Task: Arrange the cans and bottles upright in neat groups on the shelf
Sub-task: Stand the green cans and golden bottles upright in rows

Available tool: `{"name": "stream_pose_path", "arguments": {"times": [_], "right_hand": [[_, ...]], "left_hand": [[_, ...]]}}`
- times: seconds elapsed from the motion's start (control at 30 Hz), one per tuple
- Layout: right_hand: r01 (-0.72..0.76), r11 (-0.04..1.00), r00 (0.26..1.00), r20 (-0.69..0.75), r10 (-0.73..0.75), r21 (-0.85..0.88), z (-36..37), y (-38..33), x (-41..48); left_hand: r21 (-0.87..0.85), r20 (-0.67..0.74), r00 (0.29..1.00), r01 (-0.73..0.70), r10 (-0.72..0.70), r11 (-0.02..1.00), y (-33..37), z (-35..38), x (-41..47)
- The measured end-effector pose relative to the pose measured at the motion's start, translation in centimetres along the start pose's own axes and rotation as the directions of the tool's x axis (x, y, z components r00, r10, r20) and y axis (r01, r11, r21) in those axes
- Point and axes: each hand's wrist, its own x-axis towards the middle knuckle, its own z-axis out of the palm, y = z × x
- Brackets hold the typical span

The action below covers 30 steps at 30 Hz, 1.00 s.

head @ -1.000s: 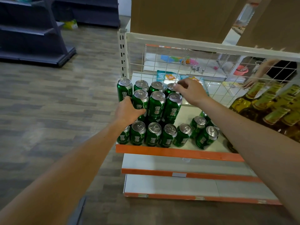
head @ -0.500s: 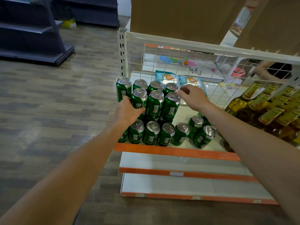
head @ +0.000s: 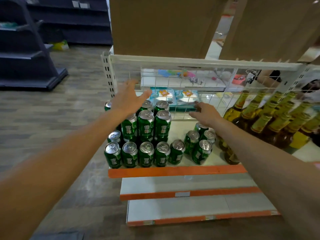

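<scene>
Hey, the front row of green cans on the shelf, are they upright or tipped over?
Upright: the front-row cans stand on the shelf with their silver tops facing up.

Free room on the white metal shelf (head: 180, 129): we find one bare lane at centre. At 9 o'clock a taller block of green aluminium cans (head: 146, 125) walls it. At 6 o'clock a front row of green cans (head: 146, 153) closes it. At 3 o'clock stand a small can cluster (head: 201, 148), then amber glass bottles with gold foil necks (head: 270, 122). At 12 o'clock a white wire-mesh back panel (head: 181, 80) bars passage.
</scene>
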Motion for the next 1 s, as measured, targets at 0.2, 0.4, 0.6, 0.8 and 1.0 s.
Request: {"name": "stream_pose_path", "arguments": {"times": [0.2,0.4,0.6,0.8,1.0], "right_hand": [[-0.152,0.986,0.986,0.057,0.156,-0.061,0.9,6.4,0.8],[-0.201,0.979,0.972,0.119,0.202,-0.017,2.7,10.3,3.6],[-0.236,0.971,0.961,0.141,0.240,-0.041,4.6,10.8,6.1],[-0.217,0.976,0.966,0.152,0.211,0.020,5.1,11.9,6.5],[-0.145,0.987,0.987,0.084,0.139,0.068,1.6,9.6,5.7]], "left_hand": [[0.055,0.216,0.966,-0.160,0.144,0.986,5.8,6.9,2.2],[0.175,0.355,0.925,-0.205,0.133,0.963,8.1,14.1,4.0],[0.165,0.369,0.921,-0.198,0.125,0.966,7.6,17.0,5.5],[0.107,0.337,0.933,-0.167,0.122,0.980,7.0,16.6,6.4],[0.090,0.306,0.940,-0.188,0.153,0.978,7.0,14.5,5.9]]}}
